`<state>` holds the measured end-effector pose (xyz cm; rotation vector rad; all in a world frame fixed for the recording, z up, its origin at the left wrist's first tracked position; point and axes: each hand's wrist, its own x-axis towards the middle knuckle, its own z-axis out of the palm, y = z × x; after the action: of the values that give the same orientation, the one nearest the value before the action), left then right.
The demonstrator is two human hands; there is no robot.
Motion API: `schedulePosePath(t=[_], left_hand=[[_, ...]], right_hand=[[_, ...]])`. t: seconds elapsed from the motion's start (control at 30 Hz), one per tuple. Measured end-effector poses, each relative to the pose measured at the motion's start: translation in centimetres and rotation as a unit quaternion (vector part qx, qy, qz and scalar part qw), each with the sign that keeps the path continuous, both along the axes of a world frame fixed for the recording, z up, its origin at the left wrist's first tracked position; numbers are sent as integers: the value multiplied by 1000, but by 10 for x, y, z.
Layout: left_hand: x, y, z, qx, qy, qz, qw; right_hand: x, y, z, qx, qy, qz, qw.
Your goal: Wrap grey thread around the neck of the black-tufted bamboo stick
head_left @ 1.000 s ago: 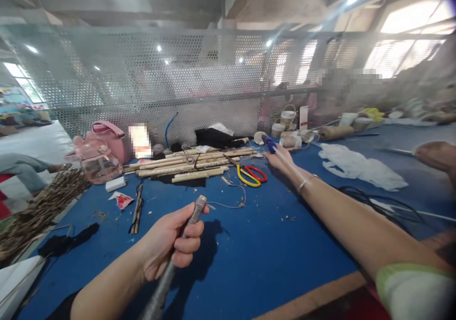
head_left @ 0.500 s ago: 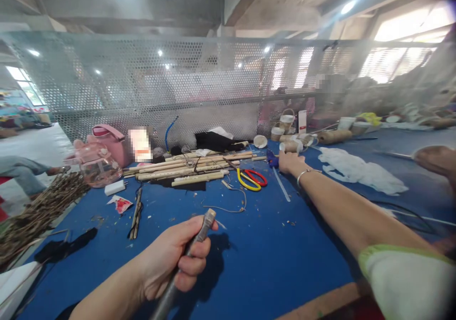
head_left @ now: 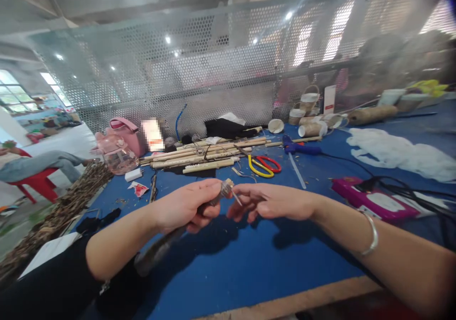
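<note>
My left hand (head_left: 194, 203) is wrapped around a stick (head_left: 162, 246) covered in dark grey wrapping, its pale end poking out past my thumb. Close to that end is my right hand (head_left: 274, 201), palm down with its fingers apart and slightly bent; the fingertips are a little blurred. A thin light strand (head_left: 237, 198) sticks out from the stick's tip beside my right forefinger. Beyond my hands lie scissors (head_left: 265, 165) with one yellow and one red handle. To their right a blue glue gun (head_left: 302, 148) rests with a clear glue stick (head_left: 297, 172) near it.
Several pale wooden sticks (head_left: 210, 155) lie across the blue table (head_left: 228, 272). A magenta power strip (head_left: 374, 199) with black cables is at right, below white fluffy material (head_left: 399, 151). At left stand a pink clear bottle (head_left: 117, 154) and dry twigs (head_left: 64, 201).
My right hand has come back from beside the glue gun to the stick's tip. My left hand has raised the stick slightly. The view has turned, bringing the magenta power strip into sight.
</note>
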<state>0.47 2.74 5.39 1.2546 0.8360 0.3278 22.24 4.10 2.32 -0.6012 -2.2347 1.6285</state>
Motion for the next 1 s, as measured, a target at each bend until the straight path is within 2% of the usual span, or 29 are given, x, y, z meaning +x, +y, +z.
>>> schedulePosePath(t=[0.03,0.07,0.1,0.17,0.2,0.27,0.3,0.37,0.57,0.63,0.73,0.87,1.0], left_hand=[[1,2,0,11,10,3,1000],[1,5,-1,19,20,7,1000],[2,7,-1,23,28,11,999],[3,12,-2,29,35,21,999],[3,13,-2,33,33,26,999],[3,16,-1,37,24,30,999],[2,16,-1,38,20,29,999],[1,16,0,35,16,23,999],[4,12,0,5,22,-16,1000],[5,11,1,-3,37,-43,998],[5,11,2,-1,55,-69,996],[1,15,6,20,56,-55,997],[-2,19,5,-7,56,-57,997]], right_hand=[[1,-2,-1,24,-23,-47,998],[1,-3,-3,78,-49,-109,990],[1,-5,-5,157,-72,-179,969],[-1,-8,-8,345,-90,-295,886],[-1,-9,-10,430,-80,-326,838],[-1,-9,-13,555,-36,-329,763],[0,-9,-14,596,-13,-314,739],[2,-8,-15,648,19,-278,709],[3,-10,-6,717,24,-248,651],[3,-13,-4,729,25,-241,641],[3,-19,-2,737,40,-225,636],[5,-23,-4,744,82,-200,632],[3,-21,-10,739,67,-212,636]])
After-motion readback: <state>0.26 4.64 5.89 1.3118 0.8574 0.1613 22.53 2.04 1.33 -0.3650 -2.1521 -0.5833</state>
